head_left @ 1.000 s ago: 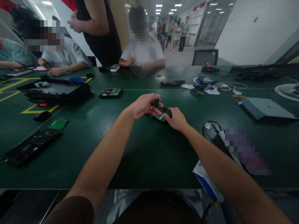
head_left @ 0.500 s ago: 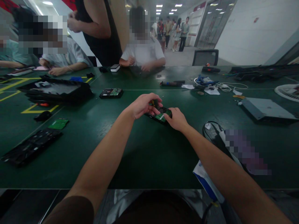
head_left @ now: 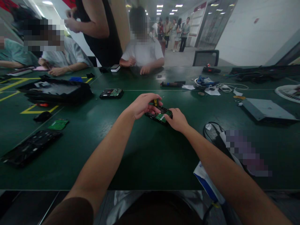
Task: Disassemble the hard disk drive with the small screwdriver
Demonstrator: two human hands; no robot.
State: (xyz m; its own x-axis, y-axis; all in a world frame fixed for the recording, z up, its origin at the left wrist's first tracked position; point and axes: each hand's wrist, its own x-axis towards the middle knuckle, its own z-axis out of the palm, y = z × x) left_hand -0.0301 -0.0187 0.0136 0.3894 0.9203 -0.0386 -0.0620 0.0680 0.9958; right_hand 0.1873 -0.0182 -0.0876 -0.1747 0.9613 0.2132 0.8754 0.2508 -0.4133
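An opened black device casing with a green circuit board inside lies on the table in front of me. My right hand grips its right end, the thumb resting on the board's edge. Over the casing's left part, my left hand has its fingers curled round a short yellow-and-black screwdriver, held upright. The screwdriver's lower end is hidden by the fingers, so I cannot tell whether it touches a screw.
Left on the green table are a black casing, a loose green board and a black tray. Another opened device lies beyond my left hand. To the right are a grey box and cables. A co-worker sits opposite.
My left fingers have shifted slightly around the screwdriver, showing more of its yellow part. My right hand and the casing stay in place. The co-worker opposite has moved a hand on the table.
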